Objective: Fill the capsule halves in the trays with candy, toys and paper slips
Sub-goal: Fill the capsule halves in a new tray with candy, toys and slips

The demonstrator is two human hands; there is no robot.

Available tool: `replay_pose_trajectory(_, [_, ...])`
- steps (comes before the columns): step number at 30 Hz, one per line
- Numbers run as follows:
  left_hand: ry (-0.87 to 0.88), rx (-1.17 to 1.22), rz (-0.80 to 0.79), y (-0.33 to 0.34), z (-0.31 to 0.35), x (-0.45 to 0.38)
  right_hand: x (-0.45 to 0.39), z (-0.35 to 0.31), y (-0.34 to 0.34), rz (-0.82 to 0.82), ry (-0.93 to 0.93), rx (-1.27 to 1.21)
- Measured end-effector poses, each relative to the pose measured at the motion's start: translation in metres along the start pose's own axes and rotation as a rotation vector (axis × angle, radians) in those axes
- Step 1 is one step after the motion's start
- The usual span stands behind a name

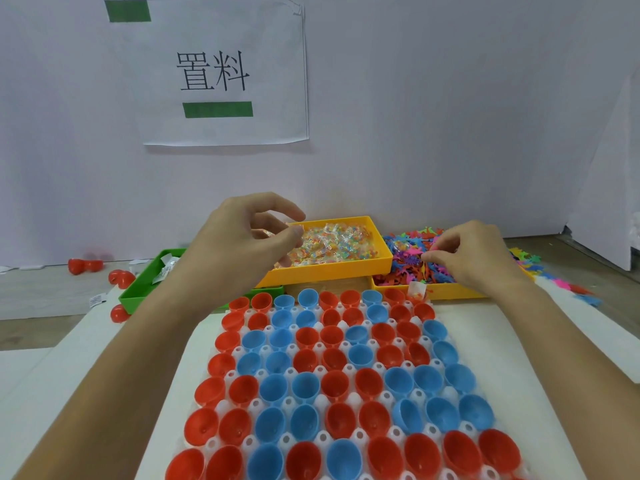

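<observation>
While your left hand (242,233) is pinching a candy packet (294,233) over the candy bin (332,268), your right hand (474,254) is pinching a pink toy (433,249). Capsule halves (332,375) are sitting open-side up below.

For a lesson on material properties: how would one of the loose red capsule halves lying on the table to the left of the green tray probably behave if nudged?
The loose red capsule half looks like thin moulded plastic, so probably light and easily shifted. Its rounded shell suggests it may rock or roll rather than sit still. Its glossy surface might be slippery to pinch.
</observation>
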State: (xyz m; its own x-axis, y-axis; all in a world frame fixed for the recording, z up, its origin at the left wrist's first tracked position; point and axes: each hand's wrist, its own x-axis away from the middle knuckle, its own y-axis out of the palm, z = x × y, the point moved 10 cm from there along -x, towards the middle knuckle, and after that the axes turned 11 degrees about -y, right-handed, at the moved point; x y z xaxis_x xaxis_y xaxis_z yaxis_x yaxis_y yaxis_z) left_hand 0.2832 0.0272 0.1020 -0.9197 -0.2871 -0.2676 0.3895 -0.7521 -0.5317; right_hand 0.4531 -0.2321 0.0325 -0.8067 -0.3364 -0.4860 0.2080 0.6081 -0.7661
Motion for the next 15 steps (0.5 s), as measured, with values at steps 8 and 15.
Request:
replay_pose_trajectory(8, [0.010, -0.046, -0.023, 0.006, 0.003, 0.001, -0.003, -0.044, -0.004, 0.029, -0.065, -0.401])
replay_pose_trajectory(15, [-0.045, -0.036, -0.159, 0.025, 0.005, 0.007, 0.012, -0.139, 0.001, -0.168, -0.191, -0.862])
